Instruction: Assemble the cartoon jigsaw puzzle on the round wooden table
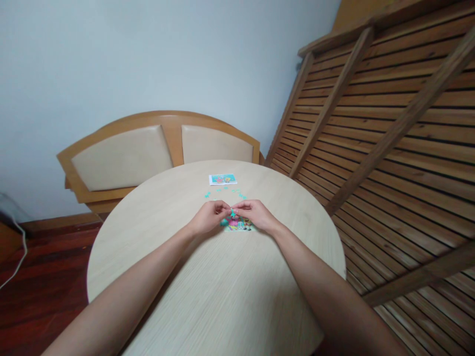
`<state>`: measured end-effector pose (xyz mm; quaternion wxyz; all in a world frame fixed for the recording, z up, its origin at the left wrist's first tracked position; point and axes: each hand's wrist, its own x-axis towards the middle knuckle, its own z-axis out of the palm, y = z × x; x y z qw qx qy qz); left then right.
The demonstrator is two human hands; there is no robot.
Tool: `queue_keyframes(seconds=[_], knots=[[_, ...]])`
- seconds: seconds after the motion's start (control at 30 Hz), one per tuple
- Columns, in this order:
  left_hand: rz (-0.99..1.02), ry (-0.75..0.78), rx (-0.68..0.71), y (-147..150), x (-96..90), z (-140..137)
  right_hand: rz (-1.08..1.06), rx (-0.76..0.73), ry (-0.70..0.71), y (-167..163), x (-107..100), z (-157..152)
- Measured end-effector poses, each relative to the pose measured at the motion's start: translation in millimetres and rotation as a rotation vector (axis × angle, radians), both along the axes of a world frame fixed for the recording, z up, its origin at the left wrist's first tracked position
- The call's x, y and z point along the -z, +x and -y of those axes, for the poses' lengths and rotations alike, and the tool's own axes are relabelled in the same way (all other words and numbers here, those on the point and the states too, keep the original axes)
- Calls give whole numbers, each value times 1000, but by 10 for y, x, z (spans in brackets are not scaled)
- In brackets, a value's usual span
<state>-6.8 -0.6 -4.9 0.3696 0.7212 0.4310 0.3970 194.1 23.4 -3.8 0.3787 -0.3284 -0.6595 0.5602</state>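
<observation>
Above a partly assembled jigsaw puzzle [237,226], my left hand [211,216] and my right hand [259,214] meet fingertip to fingertip. Between them is a small teal puzzle piece [233,212], pinched by the fingers of both hands. The puzzle has a teal, pink and yellow cartoon picture; my hands hide its upper part. Loose teal puzzle pieces [207,195] lie in an arc just beyond my hands, with more loose pieces [242,196] at its right end.
A picture card [222,179] with a similar cartoon lies farther back on the round pale wooden table [156,217]. Behind the table stands a padded headboard [126,153] against the wall. A slatted wooden frame [371,128] leans along the right side.
</observation>
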Motion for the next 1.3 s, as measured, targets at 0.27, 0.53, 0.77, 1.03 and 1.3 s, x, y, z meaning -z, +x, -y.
queue_keyframes(seconds=[0.27, 0.53, 0.77, 1.03, 1.3], knots=[[18, 5, -48, 1, -90, 27, -27, -32, -14, 2, 2, 12], [25, -27, -16, 29, -136, 69, 4, -34, 83, 0, -17, 36], [88, -36, -15, 17, -83, 32, 27, -36, 107, 2, -70, 85], [126, -26, 7, -6, -8, -24, 46, 5, 136, 8, -87, 102], [90, -3, -21, -5, -66, -12, 50, 25, 166, 2, -80, 99]])
